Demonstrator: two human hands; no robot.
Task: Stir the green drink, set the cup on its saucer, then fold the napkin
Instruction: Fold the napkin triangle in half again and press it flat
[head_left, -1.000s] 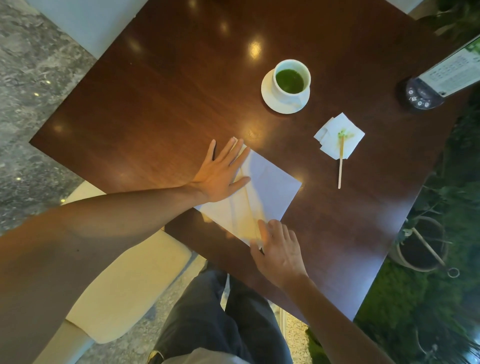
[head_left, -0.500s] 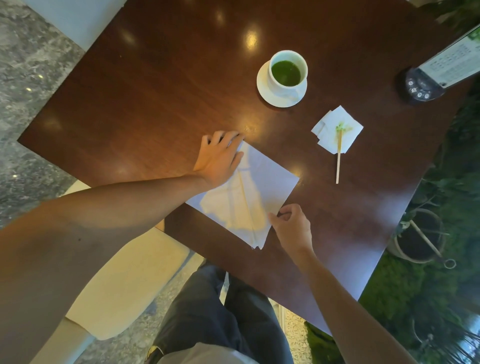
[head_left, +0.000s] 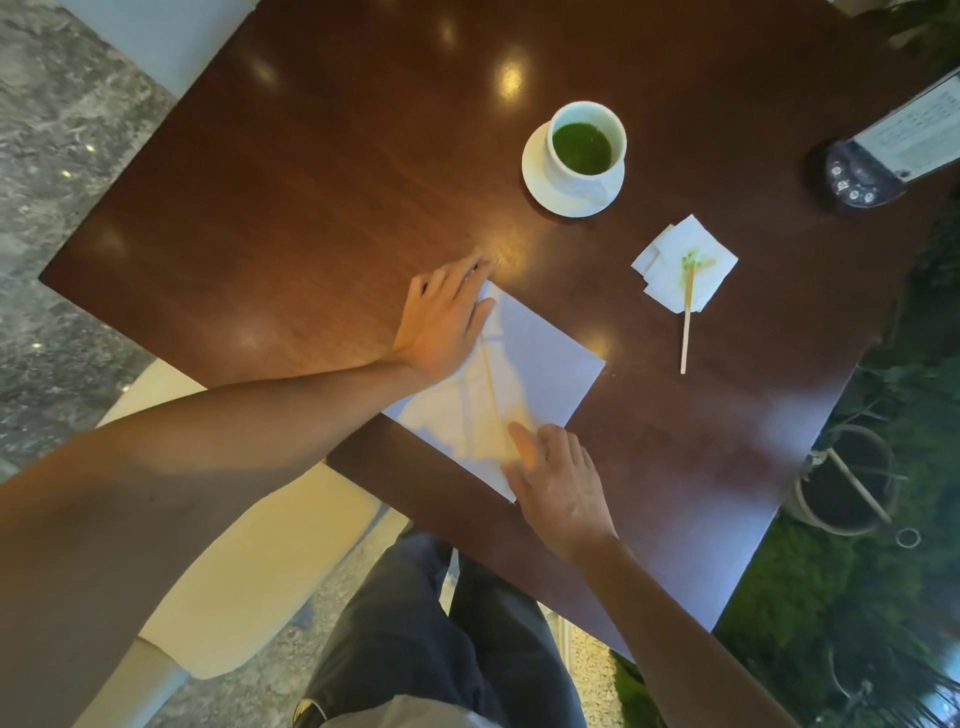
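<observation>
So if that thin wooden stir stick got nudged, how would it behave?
The thin wooden stir stick looks very light, so it would probably skid or pivot easily on the glossy dark wooden table. Its green-stained tip rests on the small folded white napkin, which might drag along.

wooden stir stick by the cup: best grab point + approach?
Pinch the stir stick at its bare near end, from above. It lies flat; that end rests on the table clear of the small napkin, while the far tip is green-stained.

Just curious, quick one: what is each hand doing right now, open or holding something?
Left hand: open, flat on the napkin, gripping nothing.
Right hand: open, fingers pressing the napkin's near corner, holding nothing.
</observation>
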